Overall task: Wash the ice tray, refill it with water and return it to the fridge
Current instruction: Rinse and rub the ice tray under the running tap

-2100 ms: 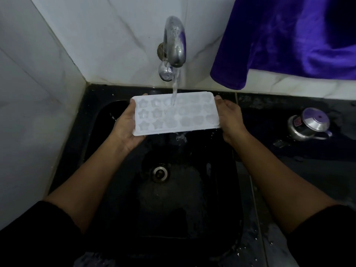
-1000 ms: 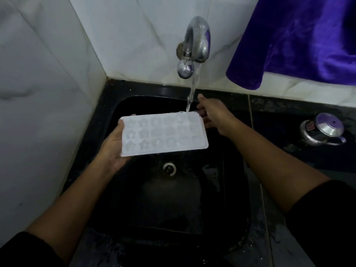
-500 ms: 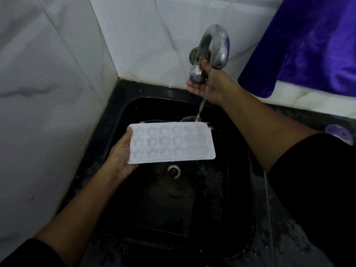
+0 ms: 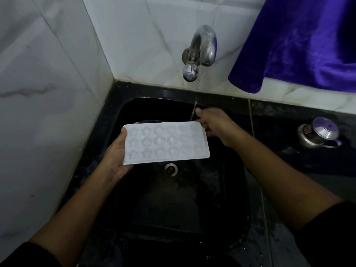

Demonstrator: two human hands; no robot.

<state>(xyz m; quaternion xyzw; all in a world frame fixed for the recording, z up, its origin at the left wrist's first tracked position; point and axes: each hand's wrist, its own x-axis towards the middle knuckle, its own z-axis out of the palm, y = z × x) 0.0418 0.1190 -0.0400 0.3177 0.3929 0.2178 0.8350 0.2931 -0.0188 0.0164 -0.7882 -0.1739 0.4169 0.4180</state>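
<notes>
A white ice tray [image 4: 165, 142] with star and round moulds is held level over the black sink [image 4: 227, 189]. My left hand [image 4: 115, 155] grips its left end from below. My right hand [image 4: 213, 122] touches the tray's far right corner, fingers curled at the edge. A chrome tap [image 4: 202, 49] on the tiled wall lets only a thin broken trickle fall just beyond the tray's right corner. Whether the moulds hold water is hard to tell in the dim light.
A purple cloth [image 4: 300, 39] hangs over the ledge at the upper right. A steel lidded pot [image 4: 319, 132] stands on the wet black counter at the right. White marble tiles close the left side. The drain [image 4: 170, 168] lies under the tray.
My right hand went up to the tap knob and has come back down to the tray's right corner. The stream has shrunk to a thin trickle. The tray stayed in my left hand.
</notes>
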